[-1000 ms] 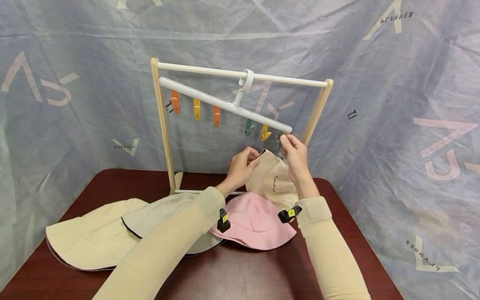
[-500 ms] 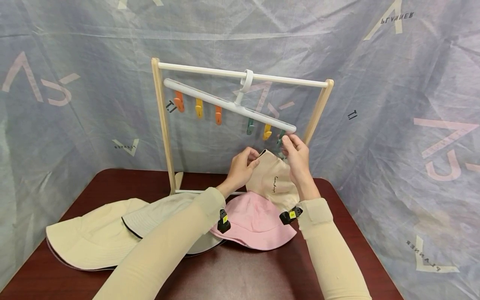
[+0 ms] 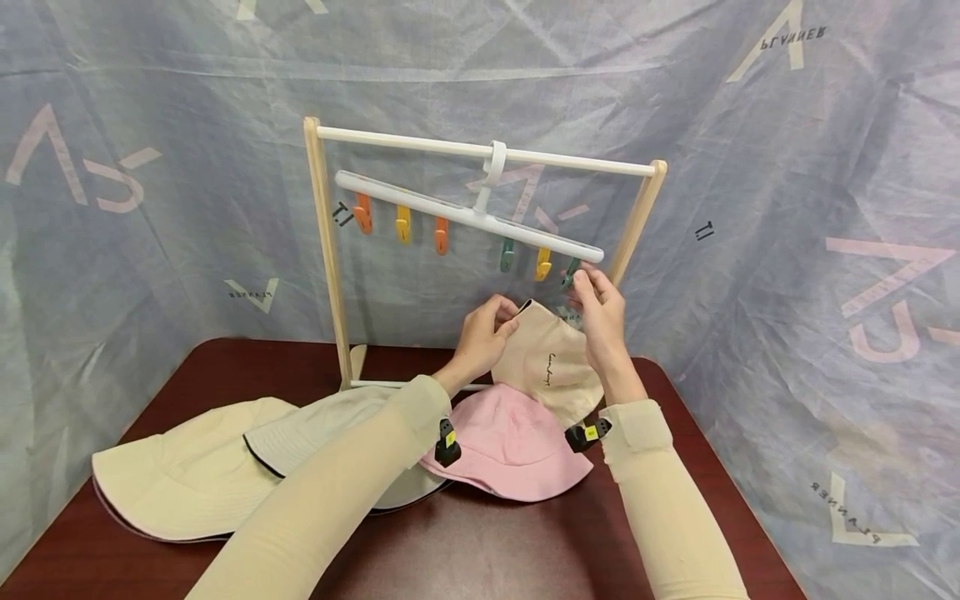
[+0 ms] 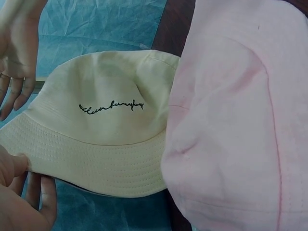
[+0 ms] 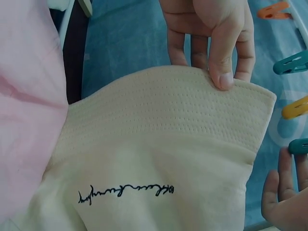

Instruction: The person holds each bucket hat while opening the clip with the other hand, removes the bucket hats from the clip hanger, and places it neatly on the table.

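Note:
My left hand (image 3: pixel 483 333) pinches the brim edge of a cream bucket hat (image 3: pixel 543 358) between thumb and fingers. This hat has dark script stitched on its crown, and its brim is raised, as the right wrist view shows. At the hanger's right end my right hand (image 3: pixel 600 312) pinches a green clothes peg (image 3: pixel 572 272), which hangs tilted. The white hanger (image 3: pixel 465 215) hooks over the rack's top rail and slopes down to the right. Under the cream hat lies a pink bucket hat (image 3: pixel 510 433), large in the left wrist view.
Orange pegs (image 3: pixel 363 215), yellow pegs (image 3: pixel 403 225) and another green peg (image 3: pixel 507 255) hang along the hanger. The wooden rack (image 3: pixel 326 250) stands at the table's back. A pale yellow hat (image 3: pixel 180 467) and a grey-white hat (image 3: pixel 322 421) lie left on the dark red table (image 3: pixel 480 550).
The hanger's right end has risen and shifted right while its left end sank, so it slopes less. My right hand moved slightly right with the green peg. My left hand stayed on the brim.

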The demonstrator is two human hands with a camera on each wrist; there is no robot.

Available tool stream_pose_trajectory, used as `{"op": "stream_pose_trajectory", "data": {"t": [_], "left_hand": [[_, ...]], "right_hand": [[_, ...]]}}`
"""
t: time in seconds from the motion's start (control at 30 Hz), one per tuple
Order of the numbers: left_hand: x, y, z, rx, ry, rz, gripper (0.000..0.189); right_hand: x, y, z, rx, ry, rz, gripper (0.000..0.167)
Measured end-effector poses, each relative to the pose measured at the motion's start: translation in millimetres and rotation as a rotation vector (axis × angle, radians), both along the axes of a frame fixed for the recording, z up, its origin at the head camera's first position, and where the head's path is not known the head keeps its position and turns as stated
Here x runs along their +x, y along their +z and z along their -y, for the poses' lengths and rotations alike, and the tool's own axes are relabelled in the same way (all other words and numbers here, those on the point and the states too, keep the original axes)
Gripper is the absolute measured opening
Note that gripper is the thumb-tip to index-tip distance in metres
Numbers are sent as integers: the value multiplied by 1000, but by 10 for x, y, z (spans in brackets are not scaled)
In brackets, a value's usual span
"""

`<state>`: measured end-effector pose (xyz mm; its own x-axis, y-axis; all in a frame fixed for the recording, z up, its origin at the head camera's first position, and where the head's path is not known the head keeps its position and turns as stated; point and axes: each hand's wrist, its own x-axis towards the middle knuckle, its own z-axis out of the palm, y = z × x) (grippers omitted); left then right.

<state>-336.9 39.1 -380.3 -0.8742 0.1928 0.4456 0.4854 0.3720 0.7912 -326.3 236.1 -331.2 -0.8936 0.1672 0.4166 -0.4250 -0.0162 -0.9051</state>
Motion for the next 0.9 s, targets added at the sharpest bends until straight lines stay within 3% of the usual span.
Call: {"op": "stream_pose_trajectory", "data": {"t": [0.43,0.7,0.9], "left_hand": [[-10,-6,24,22,46,-24,11],[-6,-8,50,38,49,-14,12],[-14,-17,57,59,52,-32,12]], "right_hand": [[44,-40,-72,43,1,-6,52],[91,-66,-114,27,-4,-17,45],[163,-100,-204,29,1,26,49]]}}
